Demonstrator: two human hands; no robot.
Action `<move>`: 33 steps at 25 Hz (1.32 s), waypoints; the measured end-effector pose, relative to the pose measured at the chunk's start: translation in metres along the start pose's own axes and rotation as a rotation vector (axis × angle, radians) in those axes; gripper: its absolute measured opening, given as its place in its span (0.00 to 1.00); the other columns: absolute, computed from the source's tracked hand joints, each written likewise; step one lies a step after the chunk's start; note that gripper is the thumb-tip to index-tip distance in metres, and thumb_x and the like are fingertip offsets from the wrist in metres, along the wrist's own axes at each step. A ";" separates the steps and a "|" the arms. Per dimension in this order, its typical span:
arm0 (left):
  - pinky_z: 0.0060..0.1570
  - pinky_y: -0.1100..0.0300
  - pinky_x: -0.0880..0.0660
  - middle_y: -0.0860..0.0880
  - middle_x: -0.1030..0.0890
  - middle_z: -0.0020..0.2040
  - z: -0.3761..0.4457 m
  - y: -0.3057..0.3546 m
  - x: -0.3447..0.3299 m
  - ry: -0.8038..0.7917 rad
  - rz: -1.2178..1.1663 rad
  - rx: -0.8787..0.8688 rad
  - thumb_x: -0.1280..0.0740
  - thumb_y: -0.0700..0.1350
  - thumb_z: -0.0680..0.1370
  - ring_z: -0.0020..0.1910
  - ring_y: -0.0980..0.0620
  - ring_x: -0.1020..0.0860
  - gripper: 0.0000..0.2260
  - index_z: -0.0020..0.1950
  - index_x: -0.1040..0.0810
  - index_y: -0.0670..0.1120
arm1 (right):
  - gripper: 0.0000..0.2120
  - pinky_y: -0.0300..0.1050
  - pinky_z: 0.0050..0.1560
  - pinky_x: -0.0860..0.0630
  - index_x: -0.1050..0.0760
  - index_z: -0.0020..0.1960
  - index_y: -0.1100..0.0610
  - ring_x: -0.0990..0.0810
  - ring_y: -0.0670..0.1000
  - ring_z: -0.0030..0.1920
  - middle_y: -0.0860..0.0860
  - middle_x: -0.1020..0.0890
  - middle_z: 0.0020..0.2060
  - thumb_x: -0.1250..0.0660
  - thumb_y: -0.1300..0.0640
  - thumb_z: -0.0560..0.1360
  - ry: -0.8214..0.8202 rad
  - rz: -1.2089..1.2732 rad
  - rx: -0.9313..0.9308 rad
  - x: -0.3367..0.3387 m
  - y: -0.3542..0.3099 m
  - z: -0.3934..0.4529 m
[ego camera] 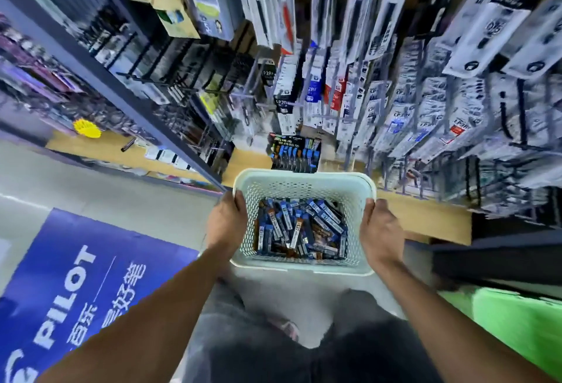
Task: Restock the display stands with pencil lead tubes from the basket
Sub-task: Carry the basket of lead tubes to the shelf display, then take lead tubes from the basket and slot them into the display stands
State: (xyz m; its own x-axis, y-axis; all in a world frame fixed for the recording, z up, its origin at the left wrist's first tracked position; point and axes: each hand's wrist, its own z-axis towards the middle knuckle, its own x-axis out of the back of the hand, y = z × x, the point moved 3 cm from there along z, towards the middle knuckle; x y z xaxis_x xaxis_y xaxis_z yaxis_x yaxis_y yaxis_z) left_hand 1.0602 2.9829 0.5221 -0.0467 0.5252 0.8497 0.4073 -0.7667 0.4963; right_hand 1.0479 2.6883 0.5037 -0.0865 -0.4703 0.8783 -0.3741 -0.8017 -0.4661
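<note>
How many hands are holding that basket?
2. The left hand grips the basket's left rim; the right hand grips its right rim. Nothing hides another hand.

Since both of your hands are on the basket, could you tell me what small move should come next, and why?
Probably set the basket down on the wooden shelf beside the display stand. The left hand and right hand both grip its sides, so neither is free to pick up the lead tubes piled inside.
</note>
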 end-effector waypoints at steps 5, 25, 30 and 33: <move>0.36 0.53 0.32 0.33 0.19 0.46 0.066 -0.054 -0.006 -0.113 0.055 -0.147 0.49 0.49 0.87 0.43 0.35 0.20 0.19 0.56 0.27 0.36 | 0.18 0.45 0.29 0.33 0.28 0.53 0.68 0.20 0.62 0.35 0.63 0.21 0.35 0.48 0.54 0.86 0.051 0.008 -0.152 -0.070 -0.033 -0.027; 0.37 0.49 0.27 0.33 0.18 0.45 0.119 -0.314 -0.343 -0.220 0.268 -0.199 0.49 0.48 0.86 0.43 0.33 0.18 0.19 0.58 0.27 0.35 | 0.16 0.50 0.40 0.31 0.31 0.50 0.62 0.17 0.67 0.43 0.66 0.17 0.43 0.51 0.53 0.86 0.004 -0.048 -0.415 -0.455 0.137 -0.064; 0.39 0.52 0.29 0.35 0.17 0.48 0.134 -0.353 -0.419 -0.278 0.308 -0.182 0.48 0.46 0.86 0.47 0.35 0.18 0.19 0.56 0.24 0.34 | 0.19 0.52 0.39 0.26 0.28 0.52 0.65 0.17 0.66 0.40 0.65 0.17 0.41 0.51 0.53 0.86 0.019 -0.104 -0.351 -0.530 0.184 -0.055; 0.44 0.52 0.25 0.37 0.17 0.53 0.143 -0.354 -0.446 -0.367 0.315 -0.115 0.45 0.41 0.84 0.52 0.37 0.18 0.14 0.57 0.22 0.35 | 0.18 0.49 0.40 0.32 0.28 0.54 0.67 0.18 0.67 0.45 0.66 0.18 0.46 0.51 0.55 0.86 -0.007 -0.104 -0.368 -0.546 0.197 -0.045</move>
State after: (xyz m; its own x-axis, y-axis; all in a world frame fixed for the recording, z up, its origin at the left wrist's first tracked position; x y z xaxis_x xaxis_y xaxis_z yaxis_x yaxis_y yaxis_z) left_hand 1.0675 3.0732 -0.0584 0.3949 0.3408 0.8532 0.2454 -0.9340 0.2595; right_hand 0.9803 2.8041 -0.0632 -0.0246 -0.3966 0.9177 -0.6869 -0.6602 -0.3037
